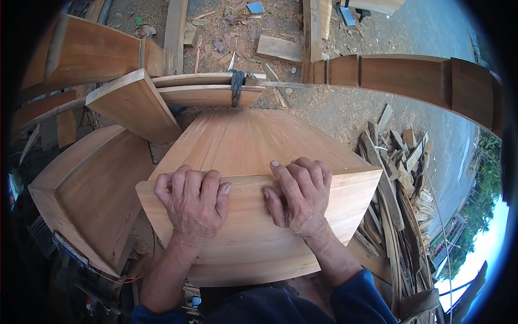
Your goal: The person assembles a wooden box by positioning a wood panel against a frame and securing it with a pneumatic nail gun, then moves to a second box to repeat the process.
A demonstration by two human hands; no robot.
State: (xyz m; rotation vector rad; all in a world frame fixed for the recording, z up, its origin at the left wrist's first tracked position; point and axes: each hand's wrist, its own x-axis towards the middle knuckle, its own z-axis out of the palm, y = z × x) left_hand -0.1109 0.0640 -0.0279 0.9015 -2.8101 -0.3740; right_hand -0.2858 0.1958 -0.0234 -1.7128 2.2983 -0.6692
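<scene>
A wide pale wooden board (pixel 248 237) stands close in front of me, its upper edge running from left to right. My left hand (pixel 195 204) is closed over that edge on the left, fingers curled across it and thumb against the near face. Farther right, my right hand (pixel 303 201) grips the same edge, its index finger bent on top and its thumb on the near face. Beyond the edge, a broad wooden panel (pixel 243 140) stretches away and meets the board. The fingertips on the far side are partly hidden.
A box-like wooden piece (pixel 102 189) stands at left, with a leaning plank (pixel 135 105) above it. Curved boards (pixel 210 96) are bound with a dark strap (pixel 236 88) at the far end. Scrap wood (pixel 396 167) is heaped at right. A long wooden beam (pixel 399 75) crosses the far right.
</scene>
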